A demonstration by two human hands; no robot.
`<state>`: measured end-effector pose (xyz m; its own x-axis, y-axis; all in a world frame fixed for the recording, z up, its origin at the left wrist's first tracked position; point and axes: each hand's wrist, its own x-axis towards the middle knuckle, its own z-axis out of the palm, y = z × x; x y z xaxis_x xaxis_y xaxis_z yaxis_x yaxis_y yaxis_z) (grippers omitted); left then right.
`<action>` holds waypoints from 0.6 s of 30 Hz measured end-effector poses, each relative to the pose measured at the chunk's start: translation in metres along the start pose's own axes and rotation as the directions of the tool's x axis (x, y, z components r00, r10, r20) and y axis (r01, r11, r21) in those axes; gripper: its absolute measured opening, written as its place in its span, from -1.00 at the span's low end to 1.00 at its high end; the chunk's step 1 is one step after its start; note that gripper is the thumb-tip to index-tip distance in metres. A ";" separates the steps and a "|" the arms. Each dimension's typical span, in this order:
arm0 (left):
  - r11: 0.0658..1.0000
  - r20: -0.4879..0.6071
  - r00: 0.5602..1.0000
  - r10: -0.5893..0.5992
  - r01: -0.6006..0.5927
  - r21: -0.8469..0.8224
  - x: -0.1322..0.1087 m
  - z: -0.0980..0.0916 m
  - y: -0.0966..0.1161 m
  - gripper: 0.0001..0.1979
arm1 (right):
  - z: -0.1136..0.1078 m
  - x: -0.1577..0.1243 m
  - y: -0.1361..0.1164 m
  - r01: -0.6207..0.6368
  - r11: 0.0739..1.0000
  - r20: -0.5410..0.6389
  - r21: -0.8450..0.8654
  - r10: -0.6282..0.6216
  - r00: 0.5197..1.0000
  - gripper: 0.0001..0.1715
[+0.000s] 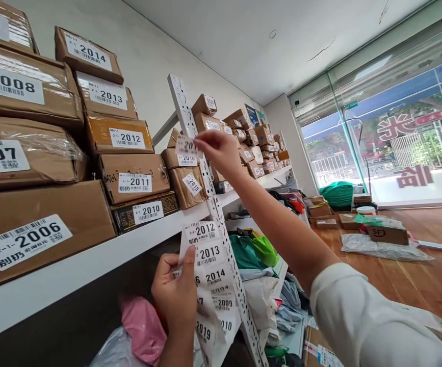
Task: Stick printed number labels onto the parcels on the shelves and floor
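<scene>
My right hand (223,153) pinches a small white sticker label (186,147) by its right edge. Its visible digits begin with 20, and my fingers hide the rest. The label hangs in front of the parcels at the shelf's right end, partly over a label reading 2016. Just below is a cardboard box (184,191) bearing a tilted 2015 label. Lower down, my left hand (177,285) grips a long sheet of number labels (215,276) between thumb and fingers. Numbers such as 2012, 2013 and 2014 show on it, and its lower part folds and overlaps.
Numbered boxes (45,214) stand stacked on a white shelf (91,270) at left. A perforated metal upright (215,204) divides it from another parcel shelf. Below are a pink bag (144,326) and a green bag (262,250). More parcels (387,234) lie on the wooden floor near the window.
</scene>
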<state>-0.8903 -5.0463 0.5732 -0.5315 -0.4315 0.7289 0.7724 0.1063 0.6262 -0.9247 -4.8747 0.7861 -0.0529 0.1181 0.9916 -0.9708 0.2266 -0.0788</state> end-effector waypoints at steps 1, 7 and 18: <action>1.000 0.003 1.000 -0.023 0.023 -0.020 -0.004 -0.004 -0.001 -0.59 | 0.005 0.022 0.006 0.023 0.999 -0.007 -0.046 -0.023 1.000 -0.88; 0.995 -0.002 0.997 -0.080 0.080 -0.065 -0.012 -0.020 -0.006 -0.58 | 0.030 0.080 0.039 0.024 0.954 0.085 -0.298 0.001 0.996 -0.93; 0.997 -0.017 0.998 -0.053 0.052 -0.057 -0.012 -0.035 -0.011 -0.59 | 0.036 0.064 0.026 0.076 0.801 0.045 -0.593 -0.061 0.997 -0.43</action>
<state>-0.8803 -5.0736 0.5482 -0.5657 -0.4518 0.6898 0.7624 0.0323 0.6463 -0.9617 -4.8964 0.8511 -0.0043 0.0606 0.9982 -0.6432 0.7641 -0.0492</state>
